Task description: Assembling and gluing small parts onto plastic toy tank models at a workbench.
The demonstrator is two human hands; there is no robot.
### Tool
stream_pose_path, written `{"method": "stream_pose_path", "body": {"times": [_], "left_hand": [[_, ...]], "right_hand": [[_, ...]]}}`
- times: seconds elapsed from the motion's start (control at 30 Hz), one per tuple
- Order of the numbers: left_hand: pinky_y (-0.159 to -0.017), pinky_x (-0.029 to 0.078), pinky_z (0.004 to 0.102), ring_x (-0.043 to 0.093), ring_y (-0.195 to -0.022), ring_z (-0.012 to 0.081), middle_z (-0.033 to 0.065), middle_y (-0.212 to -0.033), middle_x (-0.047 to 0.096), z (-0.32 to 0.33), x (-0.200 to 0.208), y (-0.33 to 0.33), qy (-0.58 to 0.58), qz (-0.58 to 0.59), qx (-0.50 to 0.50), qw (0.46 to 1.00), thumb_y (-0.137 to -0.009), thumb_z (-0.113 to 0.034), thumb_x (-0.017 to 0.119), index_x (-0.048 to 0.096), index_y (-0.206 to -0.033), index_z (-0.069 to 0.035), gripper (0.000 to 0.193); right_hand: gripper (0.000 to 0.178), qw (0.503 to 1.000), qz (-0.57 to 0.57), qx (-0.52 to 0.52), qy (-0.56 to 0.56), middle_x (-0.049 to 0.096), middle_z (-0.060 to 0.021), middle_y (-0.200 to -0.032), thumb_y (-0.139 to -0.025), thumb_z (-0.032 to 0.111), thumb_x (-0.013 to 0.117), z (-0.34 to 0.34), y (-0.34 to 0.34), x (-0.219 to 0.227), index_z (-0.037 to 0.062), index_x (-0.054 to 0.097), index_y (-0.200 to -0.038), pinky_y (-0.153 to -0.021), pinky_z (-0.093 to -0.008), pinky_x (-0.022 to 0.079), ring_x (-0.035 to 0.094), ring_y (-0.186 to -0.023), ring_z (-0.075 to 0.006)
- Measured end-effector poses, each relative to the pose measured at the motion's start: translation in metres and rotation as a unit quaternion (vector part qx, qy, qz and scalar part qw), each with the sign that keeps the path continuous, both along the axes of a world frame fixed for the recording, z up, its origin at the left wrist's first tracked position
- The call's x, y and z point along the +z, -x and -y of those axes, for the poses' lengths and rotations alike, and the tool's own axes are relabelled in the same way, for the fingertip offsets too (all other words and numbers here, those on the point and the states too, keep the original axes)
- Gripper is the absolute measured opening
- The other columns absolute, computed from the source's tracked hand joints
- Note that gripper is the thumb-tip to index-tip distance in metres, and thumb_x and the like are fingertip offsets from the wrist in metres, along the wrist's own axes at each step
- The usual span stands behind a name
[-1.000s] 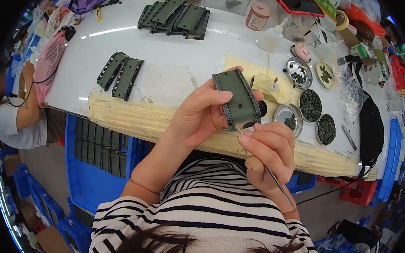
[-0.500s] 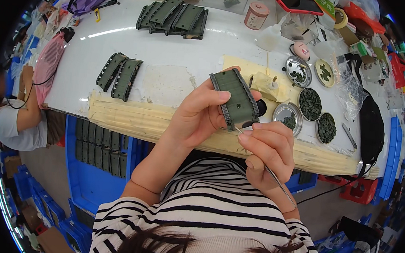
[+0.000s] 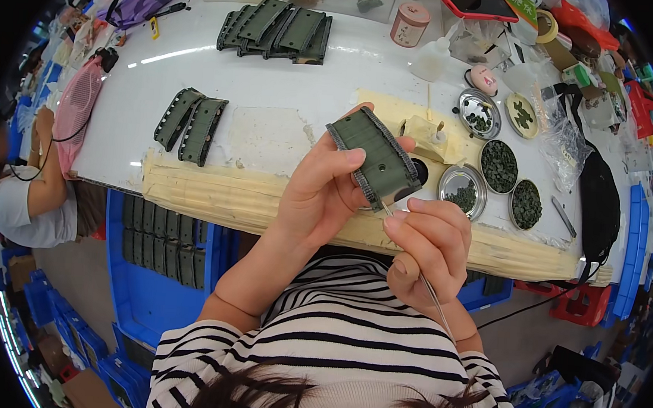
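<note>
My left hand grips a dark green fabric strap piece with a pale stitched edge, held up over the table's front edge. My right hand is just below and to the right of it, pinching a thin metal needle-like tool whose tip touches the strap's lower edge. Both forearms rise from my striped shirt at the bottom of the view.
More green strap pieces lie on the white table: two at the left and a pile at the back. Round metal dishes of small dark parts sit right. A blue bin stands below the table, another person far left.
My left hand has turned the strap piece slightly; my right hand stays at its lower edge with the thin tool. Otherwise little has moved.
</note>
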State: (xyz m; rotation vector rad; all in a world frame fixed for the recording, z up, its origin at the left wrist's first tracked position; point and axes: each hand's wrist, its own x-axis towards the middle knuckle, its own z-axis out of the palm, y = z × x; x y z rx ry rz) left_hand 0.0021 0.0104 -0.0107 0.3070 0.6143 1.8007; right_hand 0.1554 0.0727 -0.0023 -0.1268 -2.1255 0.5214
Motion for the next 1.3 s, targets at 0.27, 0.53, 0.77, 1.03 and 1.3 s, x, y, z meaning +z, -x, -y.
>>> {"method": "stream_pose_path", "body": {"times": [0.27,0.53,0.77,1.03,1.3], "left_hand": [[-0.092,0.051,0.0398,0.058,-0.111,0.0299,0.0277,-0.129,0.049,0.001,0.001,-0.005,-0.01,0.004,0.009,1.0,-0.087,-0.017,0.05,0.026,-0.143,-0.008,0.062],[-0.093,0.051,0.0398,0.058,-0.112,0.0293,0.0274,-0.13,0.048,0.0,-0.001,-0.005,-0.019,0.012,0.005,1.0,-0.087,-0.018,0.051,0.026,-0.144,-0.008,0.063],[-0.092,0.054,0.0348,0.056,-0.114,0.0269,0.026,-0.133,0.045,0.003,-0.008,-0.002,-0.078,0.162,-0.033,0.983,-0.095,-0.027,0.049,0.024,-0.146,-0.008,0.059],[-0.09,0.055,0.0305,0.061,-0.102,0.0248,0.0216,-0.13,0.043,0.006,-0.012,-0.009,-0.11,0.378,-0.127,0.91,-0.093,-0.048,0.05,0.028,-0.14,0.002,0.072],[-0.088,0.056,0.0273,0.064,-0.1,0.0184,0.0175,-0.118,0.058,0.01,0.004,-0.024,-0.027,0.31,-0.105,0.945,-0.094,-0.056,0.039,0.041,-0.129,0.0,0.066]], "right_hand": [[0.035,0.999,-0.001,-0.023,-0.035,0.062,-0.0073,-0.097,-0.071,0.014,0.071,0.001,0.0,0.0,0.0026,0.067,-0.104,-0.073,-0.0343,0.05,0.06,-0.092,-0.0255],[0.035,0.999,0.002,-0.022,-0.036,0.063,-0.007,-0.097,-0.072,0.016,0.071,0.002,0.0,0.0,0.0034,0.067,-0.105,-0.073,-0.0348,0.05,0.06,-0.091,-0.0251],[0.027,0.99,-0.131,0.044,0.036,0.064,-0.0098,-0.098,-0.096,0.029,0.053,-0.015,-0.002,-0.004,0.0047,0.061,-0.106,-0.075,-0.0333,0.048,0.061,-0.086,-0.0254],[0.036,0.985,-0.062,0.021,0.158,0.061,-0.0209,-0.116,-0.07,0.001,0.079,-0.028,0.012,0.014,0.0056,0.05,-0.093,-0.094,-0.0416,0.046,0.059,-0.109,-0.0344],[0.032,0.965,-0.037,0.086,0.244,0.065,-0.0198,-0.104,-0.071,-0.003,0.077,-0.037,0.019,0.027,0.0042,0.049,-0.085,-0.079,-0.0313,0.051,0.065,-0.09,-0.0226]]}}
